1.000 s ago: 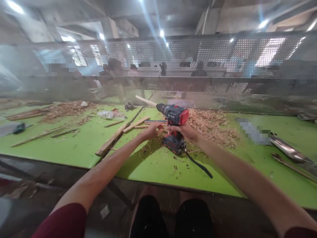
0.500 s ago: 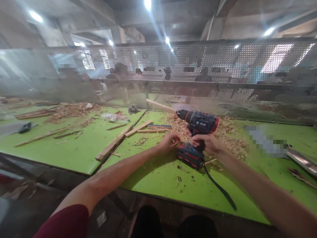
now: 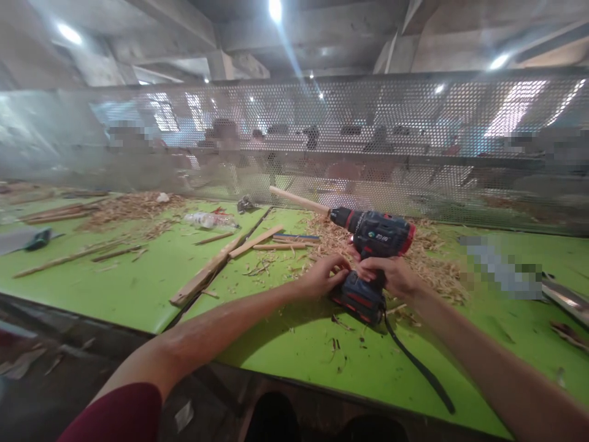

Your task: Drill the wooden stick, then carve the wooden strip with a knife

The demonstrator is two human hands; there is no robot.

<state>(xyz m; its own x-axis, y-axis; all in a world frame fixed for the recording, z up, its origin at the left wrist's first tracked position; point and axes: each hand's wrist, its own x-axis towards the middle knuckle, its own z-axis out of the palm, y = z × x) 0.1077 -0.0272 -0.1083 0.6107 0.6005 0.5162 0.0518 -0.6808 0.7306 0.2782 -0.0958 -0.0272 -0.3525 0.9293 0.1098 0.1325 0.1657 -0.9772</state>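
A dark blue and red cordless drill (image 3: 385, 234) rests upright on its battery base, its chuck turned to the left. A pale wooden rod (image 3: 298, 199) extends from the chuck, up toward the mesh screen. My right hand (image 3: 389, 274) is wrapped around the drill's handle. Against the left side of the battery base, my left hand (image 3: 326, 276) lies with curled fingers, closed on its top edge; the fingertips are partly hidden. A black wrist strap (image 3: 418, 368) trails from the base toward the table's front edge.
Wood shavings (image 3: 435, 261) lie behind the drill on the green table (image 3: 294, 344). To the left are loose wooden strips (image 3: 257, 240), a plank (image 3: 202, 279) along the table seam and a clear plastic bottle (image 3: 209, 220). A perforated metal screen (image 3: 294, 141) borders the back; people are beyond it.
My left hand has moved right and come against the battery base. The drill sits slightly lower and further right in view, still held by my right hand.
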